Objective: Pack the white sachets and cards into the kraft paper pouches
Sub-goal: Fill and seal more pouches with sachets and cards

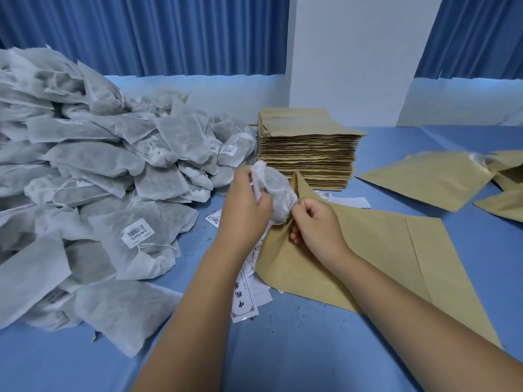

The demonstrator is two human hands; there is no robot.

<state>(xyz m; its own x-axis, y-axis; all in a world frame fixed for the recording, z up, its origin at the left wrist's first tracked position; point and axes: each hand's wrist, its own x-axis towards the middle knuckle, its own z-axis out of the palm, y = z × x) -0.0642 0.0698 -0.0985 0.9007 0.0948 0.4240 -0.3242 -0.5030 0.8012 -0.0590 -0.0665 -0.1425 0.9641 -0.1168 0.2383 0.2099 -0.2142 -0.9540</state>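
My left hand [245, 203] grips a white sachet [276, 190] and holds it at the mouth of a kraft paper pouch [353, 250] lying in front of me. My right hand [314, 222] pinches the pouch's upper edge beside the sachet, lifting that corner. Printed white cards [246, 295] lie on the table under my left forearm, partly covered by the pouch. A large heap of white sachets [93, 176] fills the left side.
A tall stack of flat kraft pouches [308, 148] stands behind my hands. More kraft pouches [430, 176] lie to the right, one with white material at its mouth. The blue table [297, 349] runs to a white wall and blue curtains.
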